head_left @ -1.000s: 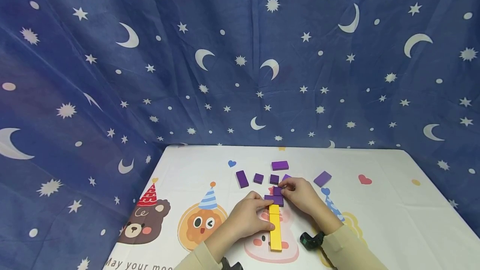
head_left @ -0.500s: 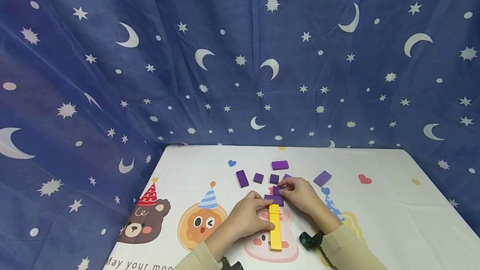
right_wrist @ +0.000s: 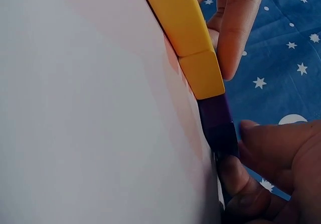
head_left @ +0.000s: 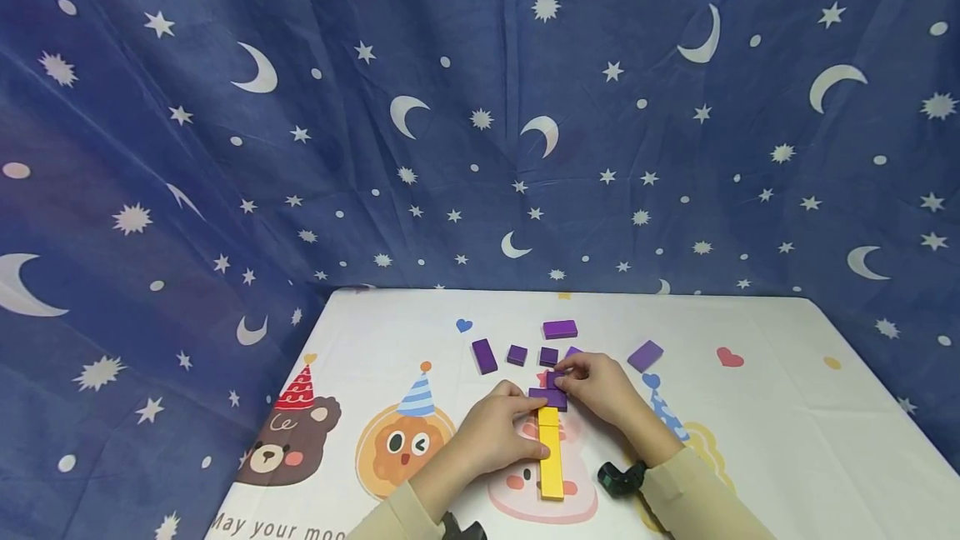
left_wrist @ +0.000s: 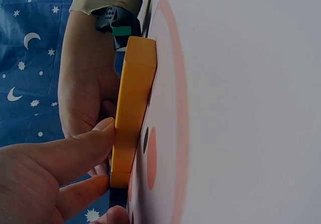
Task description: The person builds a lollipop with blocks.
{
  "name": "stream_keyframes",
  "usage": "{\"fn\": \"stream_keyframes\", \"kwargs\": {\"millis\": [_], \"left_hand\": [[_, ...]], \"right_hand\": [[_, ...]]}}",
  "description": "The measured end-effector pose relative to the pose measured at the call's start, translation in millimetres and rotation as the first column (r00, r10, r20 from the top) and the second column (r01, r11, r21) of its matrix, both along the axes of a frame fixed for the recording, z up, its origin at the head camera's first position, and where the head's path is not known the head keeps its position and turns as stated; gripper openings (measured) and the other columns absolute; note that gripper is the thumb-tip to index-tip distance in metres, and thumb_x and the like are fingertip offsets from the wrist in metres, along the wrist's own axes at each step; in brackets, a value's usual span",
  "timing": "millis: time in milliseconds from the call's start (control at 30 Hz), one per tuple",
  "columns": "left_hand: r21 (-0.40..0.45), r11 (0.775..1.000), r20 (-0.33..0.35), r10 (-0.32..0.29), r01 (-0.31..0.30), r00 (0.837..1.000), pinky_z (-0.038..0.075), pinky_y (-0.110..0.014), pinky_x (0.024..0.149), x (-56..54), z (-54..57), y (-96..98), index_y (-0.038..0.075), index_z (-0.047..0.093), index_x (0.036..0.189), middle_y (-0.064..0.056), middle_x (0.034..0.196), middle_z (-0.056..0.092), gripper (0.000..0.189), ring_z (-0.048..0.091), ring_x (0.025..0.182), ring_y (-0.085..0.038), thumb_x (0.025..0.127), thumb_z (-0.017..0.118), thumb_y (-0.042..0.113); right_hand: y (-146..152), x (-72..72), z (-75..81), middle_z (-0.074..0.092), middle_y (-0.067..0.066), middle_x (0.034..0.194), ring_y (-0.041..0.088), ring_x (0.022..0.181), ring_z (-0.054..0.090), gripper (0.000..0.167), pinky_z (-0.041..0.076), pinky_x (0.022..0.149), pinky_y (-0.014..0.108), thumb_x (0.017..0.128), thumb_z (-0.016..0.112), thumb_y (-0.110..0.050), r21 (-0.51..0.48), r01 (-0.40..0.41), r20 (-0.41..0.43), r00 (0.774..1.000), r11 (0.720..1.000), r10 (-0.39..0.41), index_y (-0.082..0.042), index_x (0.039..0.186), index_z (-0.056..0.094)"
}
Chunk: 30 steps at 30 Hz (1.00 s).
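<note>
A long yellow block point(head_left: 552, 477) and a short yellow block point(head_left: 548, 417) lie end to end on the table. Across their far end sits a purple block point(head_left: 550, 396), with a small purple block point(head_left: 555, 377) beyond it. My left hand point(head_left: 491, 433) rests its thumb on the long yellow block's side, its index fingertip reaching where yellow meets purple. With thumb and index finger, my right hand point(head_left: 600, 390) pinches the small purple block. In the right wrist view the right fingers point(right_wrist: 268, 141) partly cover that dark purple end point(right_wrist: 218, 118).
Several loose purple pieces lie beyond the hands, among them an upright-lying block point(head_left: 484, 357), two small ones point(head_left: 517, 355), a far block point(head_left: 560, 329) and a right-hand block point(head_left: 645, 356). A starry blue curtain point(head_left: 480, 140) rises behind the printed white tablecloth point(head_left: 750, 407).
The right fingers have shifted very slightly toward the left over the small purple block. The left hand and the other blocks stay in place.
</note>
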<state>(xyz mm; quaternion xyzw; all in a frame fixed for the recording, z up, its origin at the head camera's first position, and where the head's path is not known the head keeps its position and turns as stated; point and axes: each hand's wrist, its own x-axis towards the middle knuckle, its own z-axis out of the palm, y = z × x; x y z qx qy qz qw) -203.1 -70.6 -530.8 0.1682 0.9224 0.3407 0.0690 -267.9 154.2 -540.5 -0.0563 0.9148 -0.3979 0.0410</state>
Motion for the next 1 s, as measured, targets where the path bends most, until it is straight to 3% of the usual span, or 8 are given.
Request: {"fn": "stream_keyframes", "kwargs": {"millis": [1000], "left_hand": [[0.021,1.000,0.007,-0.006,0.006,1.000,0.048,-0.025,0.087,0.9,2.4,-0.5,0.030,0.075,0.137,0.012,0.109,0.055,0.071,0.053,0.093,-0.005,0.072,0.098,0.041]], "right_hand": [[-3.4,0.1,1.5,0.065,-0.004,0.082,0.017,0.085,0.057,0.012,0.044,0.082,0.036,0.096,0.080,-0.016,0.092,0.002,-0.014,1.000,0.996,-0.001,-0.023,0.106,0.083]]}}
